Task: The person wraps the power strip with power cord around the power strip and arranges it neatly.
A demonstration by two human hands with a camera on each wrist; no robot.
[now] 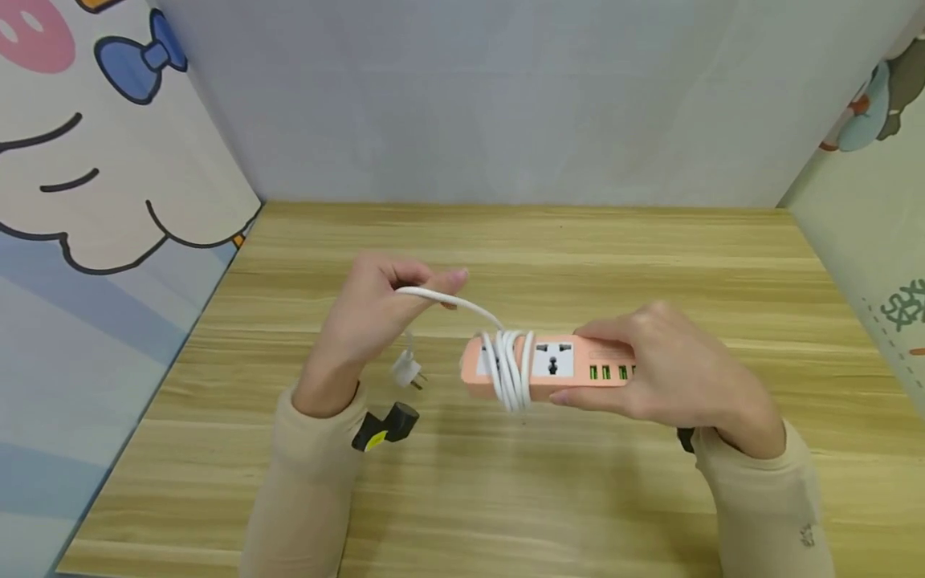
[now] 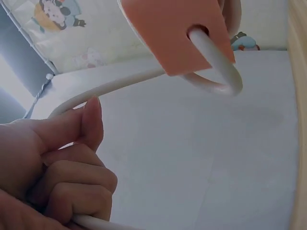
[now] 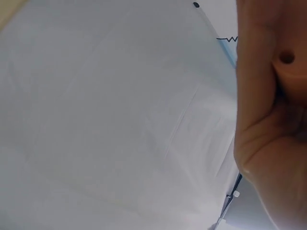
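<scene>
A peach-coloured power strip [image 1: 596, 351] is gripped at its right end by my right hand [image 1: 672, 373], thumb along the near side and fingers along the far side. Several turns of its white cord [image 1: 508, 373] wrap the strip's left part, next to a white socket. My left hand [image 1: 372, 313] holds the cord's free length up and to the left, with fingers curled in the left wrist view. Below that hand dangles the white plug [image 1: 407, 369], its pins pointing right. The left wrist view shows the cord leaving a hole in the strip's end face [image 2: 184, 43].
Beneath both hands lies a wood-grain table [image 1: 549, 498]. A plain pale wall [image 1: 506, 104] stands at its back edge, with cartoon-printed panels [image 1: 108, 193] at the sides. A black wrist mount [image 1: 386, 425] sits at the left sleeve.
</scene>
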